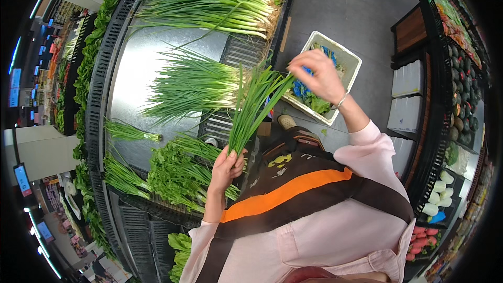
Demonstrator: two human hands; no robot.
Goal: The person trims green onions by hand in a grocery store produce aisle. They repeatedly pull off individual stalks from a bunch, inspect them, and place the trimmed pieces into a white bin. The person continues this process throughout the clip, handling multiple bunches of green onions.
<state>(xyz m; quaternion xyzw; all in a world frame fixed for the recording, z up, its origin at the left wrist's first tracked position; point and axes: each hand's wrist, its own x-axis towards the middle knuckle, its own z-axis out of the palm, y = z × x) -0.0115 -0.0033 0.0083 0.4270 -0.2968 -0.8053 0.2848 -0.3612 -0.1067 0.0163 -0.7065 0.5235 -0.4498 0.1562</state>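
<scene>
My left hand (229,166) grips the lower end of a bunch of long, flat green leaves, likely garlic chives (253,112). The leaves fan upward and to the right. At their right-hand tips, my right hand (317,74), slightly blurred, has its thumb and fingers pinched on a few leaf ends. Behind the bunch, a pile of thin scallions (200,86) lies on the metal display shelf (131,68), roots to the right. A larger pile of scallions (212,8) lies farther up. Below the right hand, a white foam box (355,65) on the floor holds leafy scraps and blue strips.
Left of my left hand lie leafy celery or parsley (173,175), a small tied green bunch (133,131) and more cut greens (125,177). Black slatted racking (96,125) edges the shelf. Across the grey floor (346,4) stands another produce stand (418,157) with white boxes (404,114) beneath.
</scene>
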